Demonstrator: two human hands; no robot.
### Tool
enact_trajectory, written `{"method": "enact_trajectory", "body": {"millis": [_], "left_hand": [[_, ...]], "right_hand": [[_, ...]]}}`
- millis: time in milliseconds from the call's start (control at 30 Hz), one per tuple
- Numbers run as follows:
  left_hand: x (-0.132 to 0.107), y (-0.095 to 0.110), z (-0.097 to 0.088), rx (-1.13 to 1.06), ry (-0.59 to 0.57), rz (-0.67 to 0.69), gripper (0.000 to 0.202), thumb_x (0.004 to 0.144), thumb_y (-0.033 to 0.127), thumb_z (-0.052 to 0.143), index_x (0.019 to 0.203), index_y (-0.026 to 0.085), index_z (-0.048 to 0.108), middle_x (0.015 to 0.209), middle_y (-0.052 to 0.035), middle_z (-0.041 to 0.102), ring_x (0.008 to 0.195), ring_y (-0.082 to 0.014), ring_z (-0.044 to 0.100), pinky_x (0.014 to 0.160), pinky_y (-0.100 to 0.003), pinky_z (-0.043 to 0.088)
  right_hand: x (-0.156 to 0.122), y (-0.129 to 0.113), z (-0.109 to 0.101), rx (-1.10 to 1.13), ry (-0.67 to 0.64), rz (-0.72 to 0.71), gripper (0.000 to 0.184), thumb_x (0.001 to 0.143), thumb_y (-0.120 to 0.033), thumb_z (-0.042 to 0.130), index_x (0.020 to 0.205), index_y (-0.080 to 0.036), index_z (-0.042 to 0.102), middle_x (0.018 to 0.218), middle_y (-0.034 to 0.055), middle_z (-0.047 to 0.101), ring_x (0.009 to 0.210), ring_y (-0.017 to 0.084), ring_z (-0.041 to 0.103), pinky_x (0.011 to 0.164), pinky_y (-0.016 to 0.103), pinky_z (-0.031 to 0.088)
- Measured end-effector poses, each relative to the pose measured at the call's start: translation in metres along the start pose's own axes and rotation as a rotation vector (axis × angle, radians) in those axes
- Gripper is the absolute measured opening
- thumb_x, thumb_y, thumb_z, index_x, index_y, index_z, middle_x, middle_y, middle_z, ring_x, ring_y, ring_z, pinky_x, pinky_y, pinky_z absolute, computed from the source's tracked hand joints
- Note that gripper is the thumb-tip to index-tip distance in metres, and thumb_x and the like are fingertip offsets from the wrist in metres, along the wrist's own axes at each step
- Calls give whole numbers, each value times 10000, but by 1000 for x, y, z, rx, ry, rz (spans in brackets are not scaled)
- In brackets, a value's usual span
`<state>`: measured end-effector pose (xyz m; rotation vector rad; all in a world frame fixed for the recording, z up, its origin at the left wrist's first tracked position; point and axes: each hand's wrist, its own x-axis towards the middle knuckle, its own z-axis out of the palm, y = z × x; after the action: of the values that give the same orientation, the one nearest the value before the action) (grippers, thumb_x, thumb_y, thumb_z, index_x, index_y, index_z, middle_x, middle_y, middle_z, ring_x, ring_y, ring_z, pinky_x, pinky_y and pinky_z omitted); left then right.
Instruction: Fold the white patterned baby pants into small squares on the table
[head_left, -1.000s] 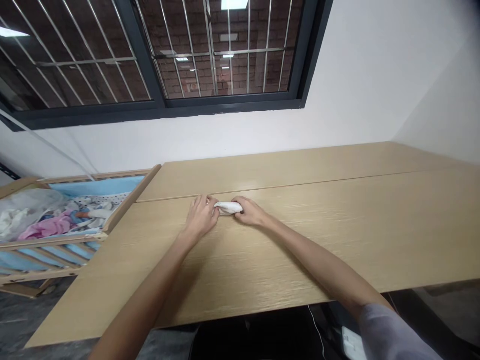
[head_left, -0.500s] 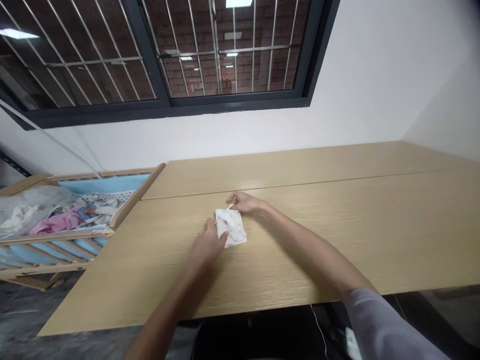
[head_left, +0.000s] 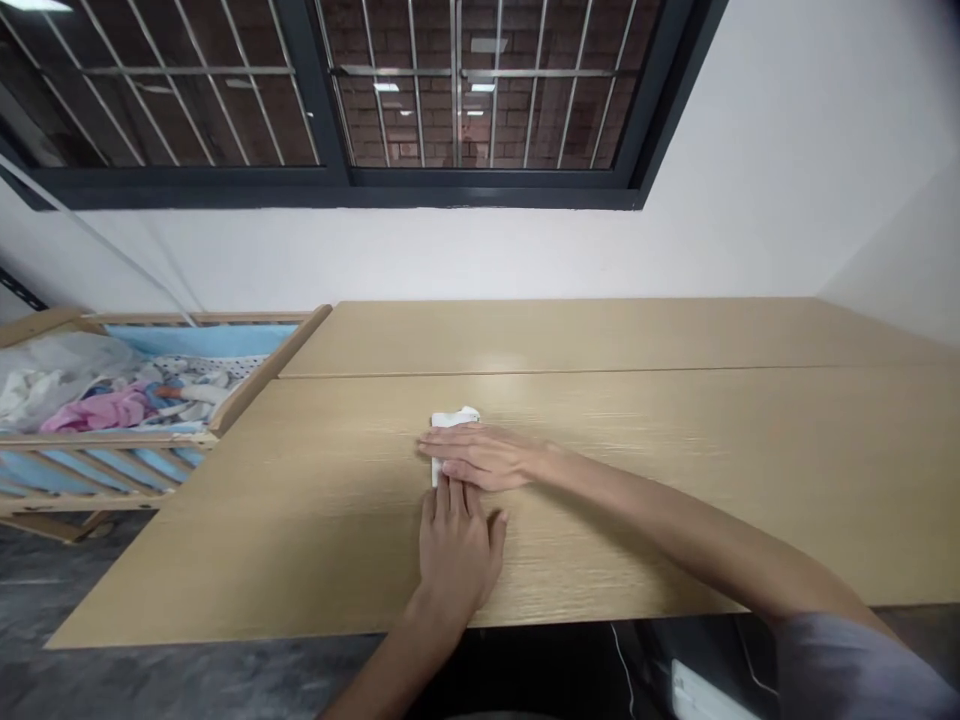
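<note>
A small folded white cloth (head_left: 452,418) lies on the light wooden table (head_left: 675,440), near its middle. My right hand (head_left: 484,457) lies flat across the cloth with fingers stretched out to the left, covering most of it. My left hand (head_left: 455,545) rests flat on the table just in front, its fingertips touching the cloth's near edge under my right hand. Only the cloth's far edge shows.
A wooden crib (head_left: 150,400) with blue lining stands against the table's left end, holding a heap of pink and white clothes (head_left: 105,405). A white wall and a barred window (head_left: 360,90) rise behind. A white object (head_left: 697,695) lies on the floor below.
The cloth was turned over and laid flat, and is now folded smaller. Both hands went from pinching it to pressing flat on it, my left hand drawing back toward me.
</note>
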<state>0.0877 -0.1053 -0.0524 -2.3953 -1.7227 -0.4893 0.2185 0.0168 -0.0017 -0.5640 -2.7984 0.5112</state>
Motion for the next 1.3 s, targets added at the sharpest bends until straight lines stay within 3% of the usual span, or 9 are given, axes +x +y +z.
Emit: {"method": "enact_trajectory", "body": {"millis": [133, 333, 467, 667, 767, 867, 1033, 1133, 1300], "left_hand": [[-1, 5, 3, 54, -41, -63, 547, 991, 411, 471, 1328, -5, 587, 1375, -289, 585, 1332, -409, 516, 1061, -526, 455], [-2, 4, 5, 59, -47, -56, 590, 989, 415, 492, 1405, -1, 529, 1467, -295, 501, 1374, -405, 480, 1071, -520, 463], [1, 4, 2, 52, -77, -55, 594, 987, 404, 492, 1408, -15, 516, 1469, -303, 494, 1378, -413, 473, 1068, -527, 459], [34, -38, -34, -176, -230, -102, 435, 1043, 390, 331, 1136, 141, 675, 1166, -158, 719, 1097, -276, 671, 955, -382, 501], [54, -68, -48, -89, -246, -212, 455, 1031, 452, 329, 1064, 137, 655, 1105, -166, 718, 1100, -297, 655, 948, -387, 481], [69, -81, -44, -8, -326, -269, 506, 1003, 516, 344, 1049, 118, 653, 1108, -209, 713, 1067, -361, 668, 884, -443, 496], [82, -71, -27, -28, -431, -217, 456, 989, 485, 383, 1072, 125, 650, 1045, -203, 741, 966, -331, 712, 778, -383, 497], [77, -69, -40, -45, -403, -189, 335, 986, 395, 407, 1048, 156, 634, 1023, -161, 743, 943, -287, 705, 733, -333, 462], [23, -99, -105, -193, -287, -164, 332, 953, 475, 433, 780, 215, 545, 711, -15, 634, 671, -189, 591, 603, -286, 369]], "right_hand": [[-4, 21, 12, -54, -141, -15, 577, 1080, -428, 252, 1588, -159, 302, 1646, 79, 282, 1548, 187, 171, 1273, 395, 97], [5, 70, 2, -130, -73, 98, 573, 1074, -402, 250, 1606, -190, 248, 1672, 63, 187, 1557, 207, 123, 1270, 434, 94], [10, 78, 5, -128, -66, 121, 587, 1072, -378, 235, 1606, -135, 231, 1669, 93, 199, 1555, 205, 134, 1269, 412, 93], [-2, 57, -1, -87, 85, 281, 588, 1073, -469, 259, 1612, -238, 227, 1679, 66, 213, 1548, 241, 170, 1250, 465, 127], [-11, 46, -7, -117, 237, 386, 585, 1056, -478, 336, 1572, -202, 333, 1583, 153, 380, 1464, 298, 329, 1185, 500, 255], [-16, 41, -5, -108, 292, 441, 526, 1016, -446, 466, 1449, -149, 503, 1346, 183, 553, 1285, 302, 495, 1091, 473, 366], [-13, 39, 10, -23, 318, 516, 315, 959, -303, 578, 1233, -154, 621, 1164, 133, 608, 1164, 264, 553, 1035, 444, 393], [-6, 21, 11, 3, 423, 528, 223, 890, -215, 628, 1106, -162, 634, 1143, 115, 578, 1135, 244, 537, 1002, 402, 413], [10, -57, 3, 373, 454, 478, 191, 812, -208, 668, 983, -185, 585, 927, 29, 606, 820, 168, 563, 743, 294, 461]]}}
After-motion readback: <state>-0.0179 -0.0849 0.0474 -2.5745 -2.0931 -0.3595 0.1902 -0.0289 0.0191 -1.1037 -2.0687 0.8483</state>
